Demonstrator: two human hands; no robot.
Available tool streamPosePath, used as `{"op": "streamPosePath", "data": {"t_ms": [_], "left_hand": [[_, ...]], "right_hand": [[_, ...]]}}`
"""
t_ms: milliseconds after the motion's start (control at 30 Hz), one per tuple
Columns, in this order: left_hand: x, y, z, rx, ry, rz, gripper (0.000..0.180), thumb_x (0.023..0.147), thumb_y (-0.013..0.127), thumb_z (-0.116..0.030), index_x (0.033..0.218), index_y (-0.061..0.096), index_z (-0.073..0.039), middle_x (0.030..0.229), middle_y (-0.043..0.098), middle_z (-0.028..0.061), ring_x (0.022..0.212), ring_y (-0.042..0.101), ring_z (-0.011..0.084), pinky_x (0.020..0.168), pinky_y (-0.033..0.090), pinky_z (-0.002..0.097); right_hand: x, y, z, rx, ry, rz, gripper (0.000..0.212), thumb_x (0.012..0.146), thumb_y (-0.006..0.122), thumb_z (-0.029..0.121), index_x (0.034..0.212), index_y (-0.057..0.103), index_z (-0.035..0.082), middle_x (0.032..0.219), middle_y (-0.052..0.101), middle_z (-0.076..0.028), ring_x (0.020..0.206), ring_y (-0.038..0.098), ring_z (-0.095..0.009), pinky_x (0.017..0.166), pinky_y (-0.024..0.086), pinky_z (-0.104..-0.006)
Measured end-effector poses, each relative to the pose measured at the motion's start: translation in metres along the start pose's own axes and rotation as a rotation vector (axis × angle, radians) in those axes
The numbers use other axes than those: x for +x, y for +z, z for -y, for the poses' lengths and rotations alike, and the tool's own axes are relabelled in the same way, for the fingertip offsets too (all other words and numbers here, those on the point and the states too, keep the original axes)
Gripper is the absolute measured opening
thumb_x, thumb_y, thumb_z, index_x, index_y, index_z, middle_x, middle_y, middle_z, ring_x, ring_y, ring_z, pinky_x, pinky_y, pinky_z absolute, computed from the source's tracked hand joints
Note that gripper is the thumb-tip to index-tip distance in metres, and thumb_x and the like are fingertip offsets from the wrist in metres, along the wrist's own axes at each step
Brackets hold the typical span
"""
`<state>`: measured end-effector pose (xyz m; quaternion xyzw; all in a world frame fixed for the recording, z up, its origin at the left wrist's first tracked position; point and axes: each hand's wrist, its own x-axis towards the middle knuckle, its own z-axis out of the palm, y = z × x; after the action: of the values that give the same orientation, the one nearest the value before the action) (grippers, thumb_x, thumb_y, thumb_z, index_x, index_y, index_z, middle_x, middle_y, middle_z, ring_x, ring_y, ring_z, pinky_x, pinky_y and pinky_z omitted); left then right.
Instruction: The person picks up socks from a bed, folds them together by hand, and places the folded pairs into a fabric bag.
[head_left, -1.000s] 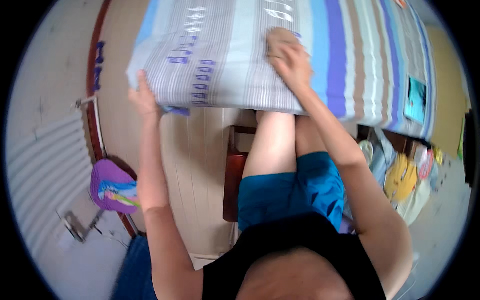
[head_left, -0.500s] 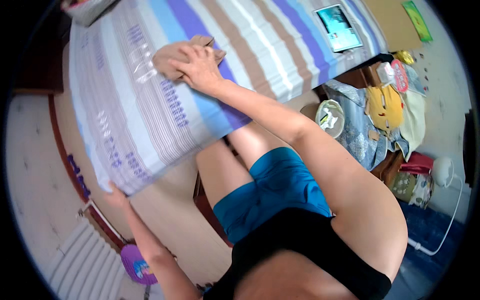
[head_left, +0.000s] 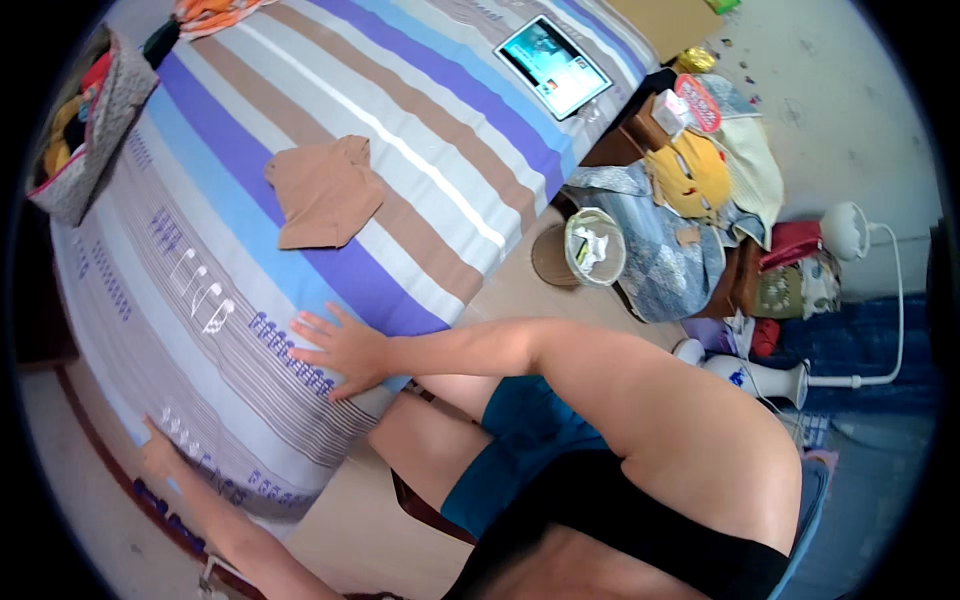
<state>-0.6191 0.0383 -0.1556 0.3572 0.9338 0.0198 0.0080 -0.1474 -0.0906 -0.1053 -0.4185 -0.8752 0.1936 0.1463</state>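
A striped bedsheet [head_left: 430,190] in blue, purple, brown and grey covers the bed. On its grey, patterned side my right hand [head_left: 345,350] lies with the fingers spread and nothing in them. Farther up, flat on the purple and brown stripes, rests a pair of light brown underpants [head_left: 325,192], a short way from that hand. At the left edge of the bed my left hand [head_left: 162,452] is closed on the rim of the sheet, its fingers partly hidden.
A quilted grey basket [head_left: 110,140] of clothes stands at the far left, near an orange cloth [head_left: 210,14]. A tablet [head_left: 553,66] lies at the far right of the bed. Beside the bed are a waste bin [head_left: 592,245], a yellow cushion [head_left: 690,175] and a white lamp [head_left: 845,230].
My right hand has let go of the brown underpants and drawn back toward me; they now lie spread flat. The view has shifted, showing the basket and the orange cloth.
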Motion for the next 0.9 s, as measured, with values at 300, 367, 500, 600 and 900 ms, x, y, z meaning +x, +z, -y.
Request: {"op": "streamPosePath", "data": {"t_ms": [300, 367, 500, 600, 900], "left_hand": [[0.042, 0.015, -0.005, -0.043, 0.201, -0.113, 0.071, 0.083, 0.029, -0.058, 0.085, 0.062, 0.005, 0.088, 0.061, 0.0221, 0.078, 0.058, 0.0383, 0.069, 0.046, 0.0453], [0.054, 0.013, 0.002, -0.048, 0.180, -0.114, 0.070, 0.083, 0.028, -0.057, 0.085, 0.062, 0.005, 0.088, 0.061, 0.0224, 0.078, 0.058, 0.0384, 0.069, 0.045, 0.0454], [0.061, -0.001, -0.011, -0.052, 0.203, -0.152, 0.070, 0.085, 0.026, -0.056, 0.084, 0.062, 0.004, 0.088, 0.060, 0.0231, 0.078, 0.058, 0.0386, 0.068, 0.045, 0.0455], [0.041, 0.002, -0.023, 0.057, 0.182, -0.185, 0.060, 0.085, 0.033, -0.048, 0.084, 0.062, 0.004, 0.087, 0.060, 0.0238, 0.076, 0.059, 0.0372, 0.067, 0.046, 0.0457], [-0.132, -0.033, -0.048, 0.089, 0.694, -0.194, 0.051, 0.075, 0.051, -0.022, 0.121, 0.042, -0.002, 0.126, 0.038, 0.0209, 0.116, 0.035, 0.0390, 0.096, 0.026, 0.0477]], "right_hand": [[0.025, 0.008, 0.008, -0.055, 0.107, 0.053, 0.080, 0.070, 0.052, 0.054, 0.133, 0.025, 0.013, 0.138, 0.013, -0.021, 0.128, 0.010, -0.039, 0.098, 0.010, -0.0579], [0.036, 0.019, 0.010, -0.048, 0.081, 0.034, 0.079, 0.070, 0.053, 0.053, 0.132, 0.026, 0.013, 0.138, 0.014, -0.020, 0.128, 0.011, -0.039, 0.098, 0.011, -0.0579], [0.039, 0.022, 0.008, 0.017, 0.053, -0.086, 0.075, 0.068, 0.058, 0.049, 0.129, 0.032, 0.013, 0.138, 0.015, -0.020, 0.127, 0.012, -0.038, 0.097, 0.012, -0.0581], [0.031, 0.016, -0.005, 0.093, 0.061, -0.125, 0.075, 0.067, 0.060, 0.049, 0.127, 0.034, 0.012, 0.136, 0.018, -0.021, 0.126, 0.015, -0.039, 0.098, 0.013, -0.0567], [0.035, 0.011, 0.006, 0.148, -0.020, -0.123, 0.068, 0.070, 0.059, 0.043, 0.126, 0.037, 0.011, 0.135, 0.025, -0.020, 0.125, 0.022, -0.036, 0.098, 0.018, -0.0517]]}}
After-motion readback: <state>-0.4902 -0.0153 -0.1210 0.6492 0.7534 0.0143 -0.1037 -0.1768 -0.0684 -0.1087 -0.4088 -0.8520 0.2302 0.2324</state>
